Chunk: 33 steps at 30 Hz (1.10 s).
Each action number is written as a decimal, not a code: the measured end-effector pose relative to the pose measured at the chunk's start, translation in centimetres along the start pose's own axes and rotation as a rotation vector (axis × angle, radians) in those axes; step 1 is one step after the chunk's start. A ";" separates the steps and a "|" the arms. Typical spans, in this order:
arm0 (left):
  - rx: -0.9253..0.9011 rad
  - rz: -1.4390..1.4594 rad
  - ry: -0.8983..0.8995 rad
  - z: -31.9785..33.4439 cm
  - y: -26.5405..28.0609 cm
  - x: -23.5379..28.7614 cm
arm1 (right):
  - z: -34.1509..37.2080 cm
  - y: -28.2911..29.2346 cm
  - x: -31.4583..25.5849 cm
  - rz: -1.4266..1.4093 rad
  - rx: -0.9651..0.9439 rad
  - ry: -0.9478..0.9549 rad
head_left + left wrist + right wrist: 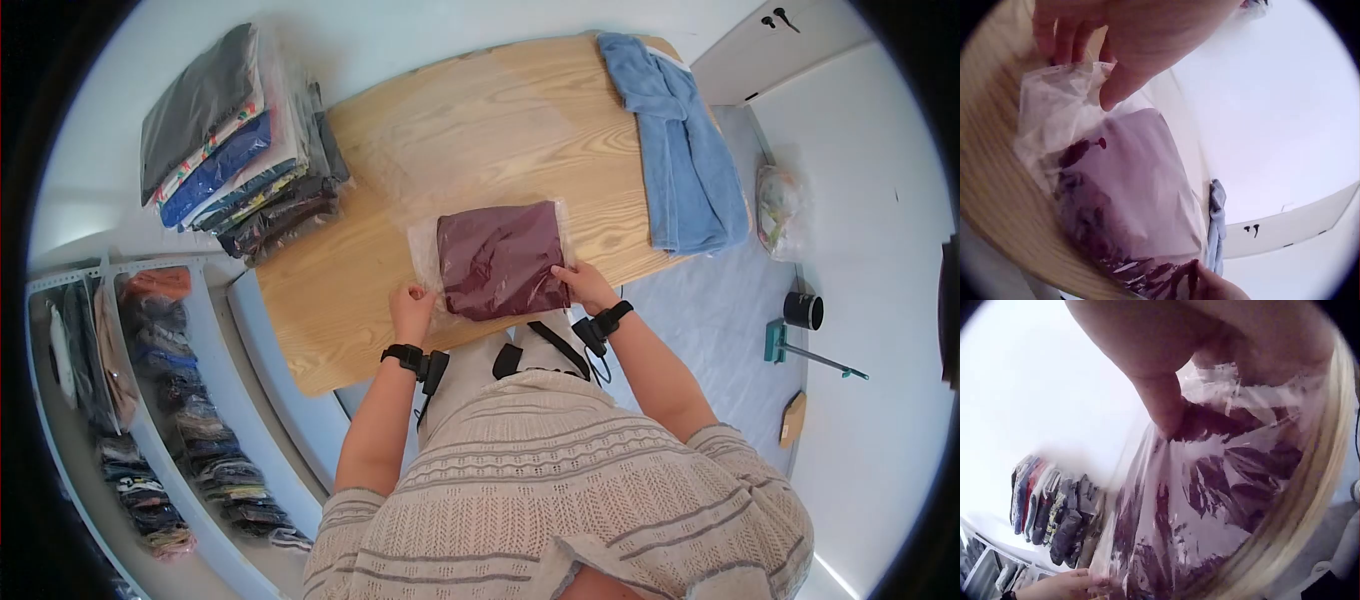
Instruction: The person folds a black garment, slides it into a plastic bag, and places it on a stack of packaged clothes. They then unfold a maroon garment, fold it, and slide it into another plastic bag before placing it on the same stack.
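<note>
A folded maroon garment [505, 260] lies in a clear plastic bag [425, 255] at the table's near edge. My left hand [411, 312] pinches the bag's loose left end between thumb and curled fingers; in the left wrist view the thumb [1119, 90] lies over the crinkled film. On the opposite side, my right hand [592, 287] grips the bag's right edge together with the garment inside. The right thumb [1169, 419] presses into the shiny film from above, drawing creases in it, and the right fingers are partly hidden behind the plastic.
Clear plastic bags [470, 120] lie flat on the wooden table [350, 290] beyond the garment. A tall stack of bagged clothes [240, 140] stands at the back left, blue folded trousers [680, 150] at the right. Shelves [200, 380] of packed clothes stand left; a black bin [803, 310] sits on the floor.
</note>
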State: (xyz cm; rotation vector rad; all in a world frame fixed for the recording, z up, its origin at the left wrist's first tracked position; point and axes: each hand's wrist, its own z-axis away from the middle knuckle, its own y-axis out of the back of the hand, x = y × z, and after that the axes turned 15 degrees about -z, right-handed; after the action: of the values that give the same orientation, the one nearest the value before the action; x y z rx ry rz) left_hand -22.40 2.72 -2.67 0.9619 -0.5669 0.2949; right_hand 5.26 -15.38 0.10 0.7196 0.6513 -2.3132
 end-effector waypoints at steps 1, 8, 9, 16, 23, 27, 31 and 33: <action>0.198 -0.174 -0.067 0.4 -0.3 0.2 | 0.3 -0.1 0.1 -0.100 -0.022 -0.019; 0.160 0.215 0.196 1.1 -2.7 0.6 | -0.9 2.2 -0.2 -0.350 -0.154 -0.135; 0.131 0.225 0.202 1.2 -2.9 0.4 | -0.8 2.6 -0.4 -0.312 -0.214 -0.120; -0.200 0.348 0.250 1.5 -3.6 -0.4 | -1.7 4.8 -0.6 -0.101 -0.292 -0.150; 0.079 0.394 0.098 5.7 -0.8 6.2 | -2.0 4.0 -4.0 0.376 -0.272 0.135; 0.124 0.357 0.018 8.9 4.6 11.0 | 5.9 -0.3 -12.7 0.177 -0.388 0.105; 0.093 0.414 -0.063 11.2 10.1 12.4 | 7.3 -1.9 -15.9 0.285 -0.417 0.117; 0.116 0.427 -0.115 12.1 13.4 13.3 | 9.0 -4.6 -18.1 0.277 -0.426 0.128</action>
State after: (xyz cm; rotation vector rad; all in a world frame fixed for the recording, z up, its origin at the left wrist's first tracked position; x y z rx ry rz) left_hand -21.82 -0.17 19.53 0.9686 -0.8692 0.6620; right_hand 11.12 -10.16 19.29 0.7059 0.9967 -1.8062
